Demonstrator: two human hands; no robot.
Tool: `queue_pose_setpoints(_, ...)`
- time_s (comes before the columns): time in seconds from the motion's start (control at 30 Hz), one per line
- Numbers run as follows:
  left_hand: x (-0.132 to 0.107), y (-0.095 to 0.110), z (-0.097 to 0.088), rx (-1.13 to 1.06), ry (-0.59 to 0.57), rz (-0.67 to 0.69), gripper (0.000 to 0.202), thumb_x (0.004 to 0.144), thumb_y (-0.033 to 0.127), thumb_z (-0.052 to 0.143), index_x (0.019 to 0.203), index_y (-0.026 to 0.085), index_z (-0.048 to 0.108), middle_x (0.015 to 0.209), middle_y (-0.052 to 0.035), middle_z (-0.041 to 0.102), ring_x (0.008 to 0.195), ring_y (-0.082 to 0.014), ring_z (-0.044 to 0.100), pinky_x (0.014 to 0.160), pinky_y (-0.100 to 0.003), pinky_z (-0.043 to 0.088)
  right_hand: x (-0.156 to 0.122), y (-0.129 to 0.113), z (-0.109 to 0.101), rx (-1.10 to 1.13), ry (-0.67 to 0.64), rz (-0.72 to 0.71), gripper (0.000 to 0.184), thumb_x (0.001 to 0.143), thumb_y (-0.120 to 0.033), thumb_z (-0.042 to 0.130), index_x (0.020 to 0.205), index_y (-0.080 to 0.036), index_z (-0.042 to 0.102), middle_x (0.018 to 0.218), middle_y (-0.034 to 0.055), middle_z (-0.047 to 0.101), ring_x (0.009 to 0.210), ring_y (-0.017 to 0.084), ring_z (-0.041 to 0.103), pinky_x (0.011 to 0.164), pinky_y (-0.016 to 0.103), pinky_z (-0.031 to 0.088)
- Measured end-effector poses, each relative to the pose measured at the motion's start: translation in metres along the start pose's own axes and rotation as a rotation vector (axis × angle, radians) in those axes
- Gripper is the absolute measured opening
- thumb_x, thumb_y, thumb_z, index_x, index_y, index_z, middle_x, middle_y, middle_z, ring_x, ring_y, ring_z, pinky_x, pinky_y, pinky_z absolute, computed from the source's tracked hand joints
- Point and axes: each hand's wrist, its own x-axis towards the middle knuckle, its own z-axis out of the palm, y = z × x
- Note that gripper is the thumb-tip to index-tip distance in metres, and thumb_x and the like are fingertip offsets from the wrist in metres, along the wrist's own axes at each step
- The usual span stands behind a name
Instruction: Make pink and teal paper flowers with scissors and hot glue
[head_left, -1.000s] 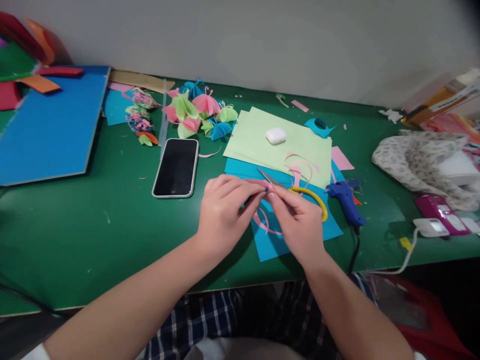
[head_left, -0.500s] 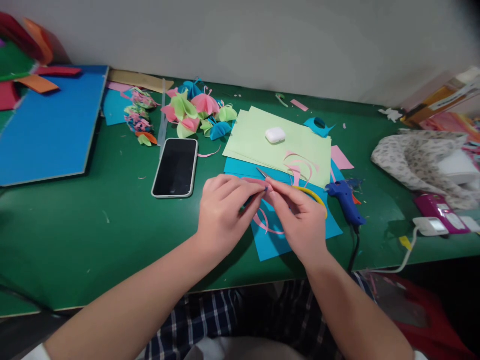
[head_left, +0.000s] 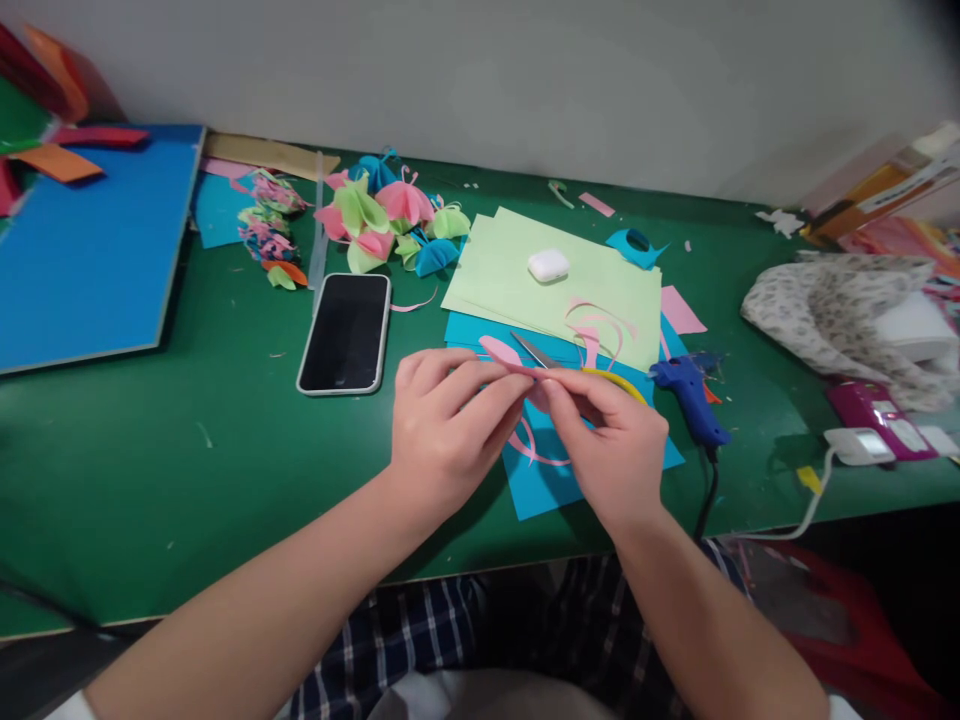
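Note:
My left hand (head_left: 454, 425) and my right hand (head_left: 604, 430) meet fingertip to fingertip over the blue paper (head_left: 546, 490). Both pinch a small piece of pink paper (head_left: 501, 351), whose rounded end sticks out past the left fingers; the rest is partly hidden. Scissors (head_left: 534, 350) with yellow handles lie just beyond my right hand, their blades pointing up and left. Thin curled pink paper strips (head_left: 596, 330) rest on the light green sheets (head_left: 499, 265), and more pink curls lie on the blue paper below my fingers.
A phone (head_left: 345, 333) lies to the left, with folded paper flowers (head_left: 397, 205) behind it. A white earbud case (head_left: 548, 265) sits on the green sheets. At the right are a blue glue gun (head_left: 690, 400) with its cord and a patterned cloth bag (head_left: 795, 300). A blue board (head_left: 97, 260) occupies the left.
The pink paper has turned between my fingers, and its rounded end now shows beyond my left hand. My fingertips have shifted slightly; the scissors' blades are more visible.

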Motion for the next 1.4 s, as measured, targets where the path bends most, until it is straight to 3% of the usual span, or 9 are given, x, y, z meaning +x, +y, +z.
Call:
queue_pose_setpoints(0.5,0.001,0.000,0.000,-0.048,-0.009,-0.009,0.012,0.080,0.020,0.062,0.091,0.024,0.065,0.083,-0.0005,0.070,0.082,-0.0174,0.059,0.074,-0.033,0.042,0.001,0.000,0.000,0.011,-0.009,-0.008,0.016,0.083,-0.023,0.055,0.091,-0.024,0.069,0.085,-0.0013,0.073,0.074,0.015,0.068,0.072,0.029,0.057)
queue_pose_setpoints(0.67,0.008,0.004,-0.005,-0.279,-0.020,-0.316,0.007,0.080,0.021,0.062,0.086,0.023,0.066,0.084,0.0013,0.070,0.079,-0.0138,0.061,0.075,-0.029,0.048,0.002,0.003,0.004,-0.019,-0.084,-0.107,0.021,0.080,-0.026,0.060,0.100,-0.021,0.067,0.093,0.0023,0.072,0.085,0.019,0.066,0.077,0.032,0.054)
queue_pose_setpoints(0.77,0.011,0.006,-0.006,-0.377,-0.034,-0.470,0.009,0.079,0.024,0.064,0.087,0.024,0.067,0.087,0.0023,0.070,0.079,-0.0132,0.063,0.075,-0.027,0.050,0.003,0.005,0.005,-0.049,-0.111,-0.145,0.021,0.084,-0.021,0.054,0.100,-0.022,0.067,0.092,0.0018,0.072,0.086,0.018,0.065,0.078,0.031,0.052)
queue_pose_setpoints(0.87,0.011,0.007,-0.005,-0.380,-0.083,-0.525,0.013,0.078,0.027,0.064,0.091,0.025,0.067,0.089,0.0020,0.070,0.078,-0.0132,0.062,0.073,-0.027,0.050,0.004,0.007,0.005,-0.060,-0.085,-0.124,0.022,0.085,-0.019,0.051,0.099,-0.023,0.067,0.090,0.0013,0.072,0.084,0.017,0.065,0.076,0.031,0.051)
queue_pose_setpoints(1.0,0.009,0.006,-0.003,-0.355,-0.152,-0.492,0.021,0.076,0.032,0.065,0.095,0.022,0.066,0.088,-0.0002,0.069,0.077,-0.0141,0.061,0.073,-0.028,0.049,0.005,0.009,0.003,-0.068,-0.045,-0.106,0.022,0.085,-0.020,0.052,0.100,-0.023,0.068,0.088,0.0011,0.071,0.083,0.017,0.065,0.076,0.031,0.052)
queue_pose_setpoints(1.1,0.010,0.005,-0.002,-0.412,-0.219,-0.533,0.013,0.077,0.030,0.062,0.084,0.020,0.067,0.081,-0.0003,0.068,0.070,-0.0132,0.059,0.067,-0.026,0.048,0.005,0.010,0.002,-0.035,-0.042,-0.094,0.021,0.084,-0.019,0.053,0.099,-0.023,0.068,0.092,0.0007,0.072,0.087,0.017,0.065,0.080,0.031,0.051)
queue_pose_setpoints(1.27,0.015,0.003,-0.003,-0.714,-0.304,-0.859,0.016,0.076,0.032,0.062,0.073,0.017,0.066,0.070,0.0001,0.064,0.061,-0.0111,0.054,0.056,-0.021,0.042,0.007,0.011,0.002,0.135,-0.064,-0.028,0.022,0.082,-0.022,0.058,0.101,-0.023,0.067,0.100,-0.0005,0.071,0.093,0.017,0.065,0.082,0.029,0.052)
queue_pose_setpoints(1.4,0.018,0.001,-0.001,-0.905,-0.258,-1.026,0.017,0.072,0.032,0.066,0.069,0.015,0.064,0.064,0.0018,0.058,0.059,-0.0084,0.049,0.054,-0.018,0.038,0.007,0.014,0.002,0.228,-0.041,0.022,0.022,0.080,-0.021,0.061,0.100,-0.025,0.068,0.097,-0.0024,0.071,0.089,0.017,0.066,0.078,0.027,0.054)
